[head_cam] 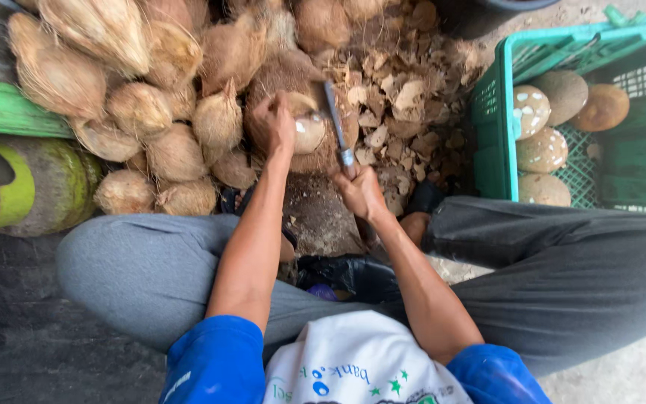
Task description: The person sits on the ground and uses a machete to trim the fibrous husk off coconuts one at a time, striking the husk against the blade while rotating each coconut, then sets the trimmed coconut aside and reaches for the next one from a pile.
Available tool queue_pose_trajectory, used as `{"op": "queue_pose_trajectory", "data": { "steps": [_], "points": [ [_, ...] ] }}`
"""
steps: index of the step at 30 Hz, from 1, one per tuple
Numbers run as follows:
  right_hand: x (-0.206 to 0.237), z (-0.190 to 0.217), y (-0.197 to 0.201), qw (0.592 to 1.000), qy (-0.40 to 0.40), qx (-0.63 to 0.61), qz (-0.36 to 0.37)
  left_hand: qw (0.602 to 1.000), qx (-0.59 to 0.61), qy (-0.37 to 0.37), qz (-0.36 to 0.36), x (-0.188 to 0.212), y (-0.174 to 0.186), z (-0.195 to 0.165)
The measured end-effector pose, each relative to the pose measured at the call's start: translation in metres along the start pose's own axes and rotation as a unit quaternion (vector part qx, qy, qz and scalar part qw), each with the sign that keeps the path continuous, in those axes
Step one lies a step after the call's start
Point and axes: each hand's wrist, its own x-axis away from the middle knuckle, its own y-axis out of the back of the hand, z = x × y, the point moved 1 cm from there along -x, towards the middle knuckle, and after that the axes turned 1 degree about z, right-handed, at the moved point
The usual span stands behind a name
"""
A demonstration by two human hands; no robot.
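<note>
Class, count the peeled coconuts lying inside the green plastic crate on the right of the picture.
5. Two speckled ones sit by the crate's left wall, one at the bottom edge, two brown ones further back. Others may be hidden beneath.

blue short sleeves (214, 359), white printed shirt front (360, 366), grey trousers (562, 277).

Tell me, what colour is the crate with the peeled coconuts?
The plastic crate is green, seen best in the head view, on the person's right.

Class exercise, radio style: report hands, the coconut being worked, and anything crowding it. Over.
Left hand steadies coconut. Right hand grips knife, blade against it. Husk chips and unpeeled coconuts crowd close.
</note>
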Motion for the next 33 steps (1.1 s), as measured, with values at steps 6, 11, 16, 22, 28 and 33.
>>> {"op": "queue_pose_trajectory", "data": {
  "steps": [6,11,16,22,28,33],
  "points": [
    [0.006,0.016,0.006,0.994,0.062,-0.071,-0.059,0.999,-0.038,0.029,0.004,-0.005,-0.002,0.005],
    [0.003,0.024,-0.001,0.993,0.067,0.074,-0.063,1.0,-0.013,0.0,0.014,0.008,-0.003,-0.001],
    [0.004,0.019,0.002,0.996,0.082,0.023,-0.035,0.999,-0.01,0.04,0.003,0.009,-0.002,-0.001],
    [-0.003,0.018,-0.002,0.997,0.054,-0.001,-0.061,0.999,-0.035,0.001,-0.021,0.007,-0.01,0.008],
    [-0.002,0.011,-0.008,0.988,0.05,0.132,-0.057,0.998,-0.056,0.013,-0.028,0.01,-0.015,0.012],
    [-0.008,-0.004,-0.006,0.989,0.041,0.122,-0.073,0.999,-0.025,-0.013,-0.037,0.014,-0.016,0.013]
  ]
}}
